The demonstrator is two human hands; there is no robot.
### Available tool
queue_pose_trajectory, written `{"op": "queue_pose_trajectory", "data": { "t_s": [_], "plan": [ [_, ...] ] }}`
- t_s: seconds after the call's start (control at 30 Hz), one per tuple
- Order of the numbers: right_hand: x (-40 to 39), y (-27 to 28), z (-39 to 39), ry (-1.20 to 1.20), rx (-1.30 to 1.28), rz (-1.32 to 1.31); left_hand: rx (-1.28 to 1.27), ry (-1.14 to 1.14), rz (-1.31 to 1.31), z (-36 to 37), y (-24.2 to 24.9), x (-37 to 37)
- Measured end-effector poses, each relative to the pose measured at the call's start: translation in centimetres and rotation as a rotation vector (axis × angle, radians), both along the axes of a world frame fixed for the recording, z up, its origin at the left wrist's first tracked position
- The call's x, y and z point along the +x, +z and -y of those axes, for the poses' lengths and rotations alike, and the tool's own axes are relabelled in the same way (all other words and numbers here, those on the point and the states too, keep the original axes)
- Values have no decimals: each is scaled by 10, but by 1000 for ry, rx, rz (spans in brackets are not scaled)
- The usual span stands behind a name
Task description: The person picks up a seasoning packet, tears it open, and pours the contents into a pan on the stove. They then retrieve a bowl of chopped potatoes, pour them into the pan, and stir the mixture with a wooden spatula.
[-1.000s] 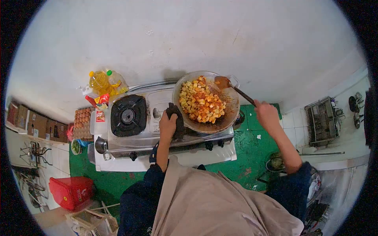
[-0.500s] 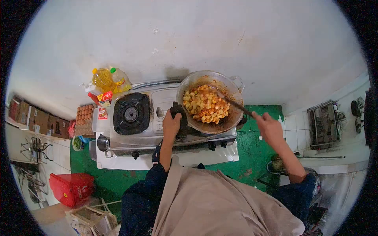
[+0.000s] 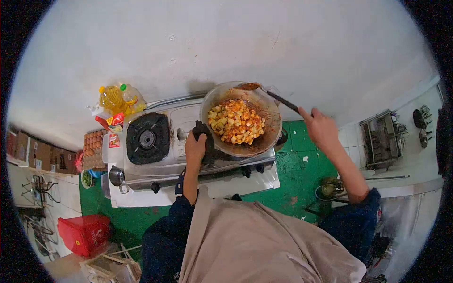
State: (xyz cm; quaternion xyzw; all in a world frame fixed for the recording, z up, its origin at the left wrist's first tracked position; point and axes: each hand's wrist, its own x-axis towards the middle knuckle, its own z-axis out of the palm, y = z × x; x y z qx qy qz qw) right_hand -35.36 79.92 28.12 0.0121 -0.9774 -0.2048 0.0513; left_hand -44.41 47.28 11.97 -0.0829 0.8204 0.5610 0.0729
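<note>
A large metal wok (image 3: 269, 106) sits on the right burner of the stove (image 3: 181, 113), with diced, reddish-sauced food (image 3: 236, 122) in it. My left hand (image 3: 195, 150) grips a dark cloth (image 3: 207, 141) at the wok's left side; the wok's handle there is hidden. Fingers closed round its dark handle, my right hand (image 3: 321, 128) holds a spatula (image 3: 283, 101) to the right of the wok. The spatula's sauce-coated head is at the wok's far rim, above the food.
The left burner (image 3: 147, 138) has no pot. Left of it are oil bottles (image 3: 112, 98), red packets (image 3: 115, 121), an egg tray (image 3: 94, 150) and a small metal pan (image 3: 116, 175). A red bin (image 3: 85, 234) stands lower left, a rack (image 3: 382, 140) at right.
The spatula has come up out of the food to the far rim, and my right hand has moved up with it. The view has shifted slightly; my left hand still holds the cloth.
</note>
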Motion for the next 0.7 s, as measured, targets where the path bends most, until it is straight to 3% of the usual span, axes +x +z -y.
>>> {"op": "queue_pose_trajectory", "data": {
  "t_s": [0.1, 0.3, 0.37, 0.5, 0.6, 0.7],
  "plan": [
    [-24, -7, -2, 93, 134, -27, 2, 34, -28, -2, -1, 4],
    [27, 25, 19, -58, 104, 324, -97, 75, -153, -1, -36, -3],
    [24, 31, 10, -55, 105, 287, -144, 133, -195, -5, -52, -5],
    [-10, 27, 20, -4, 109, 78, 17, 31, -135, -1, -11, 4],
    [-50, 21, 22, 85, 169, 198, 29, 37, -142, -2, -20, 2],
    [-64, 57, 45, 118, 229, 328, 108, 16, -107, 1, -25, 1]
  ]
}}
